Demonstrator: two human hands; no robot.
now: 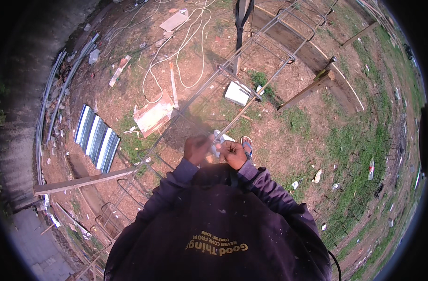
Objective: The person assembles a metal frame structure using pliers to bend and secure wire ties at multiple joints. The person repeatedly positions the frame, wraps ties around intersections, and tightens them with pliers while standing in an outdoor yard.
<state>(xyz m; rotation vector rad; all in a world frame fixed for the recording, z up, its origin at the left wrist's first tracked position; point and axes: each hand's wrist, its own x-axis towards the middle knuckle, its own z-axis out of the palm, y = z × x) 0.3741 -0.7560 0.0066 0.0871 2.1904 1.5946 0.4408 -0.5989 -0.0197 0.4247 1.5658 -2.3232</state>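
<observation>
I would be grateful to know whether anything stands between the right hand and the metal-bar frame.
Nothing visible stands between the right hand and the metal-bar frame: one bar runs close to that hand, though contact is unclear.

We log brown dirt ground (282, 157) with grass patches (347, 145) at right. On it we see: striped corrugated sheet (97, 139) left, pale looped hose (188, 87) upper middle, wooden board (153, 114) left of centre, white block (236, 95) upper centre.
</observation>
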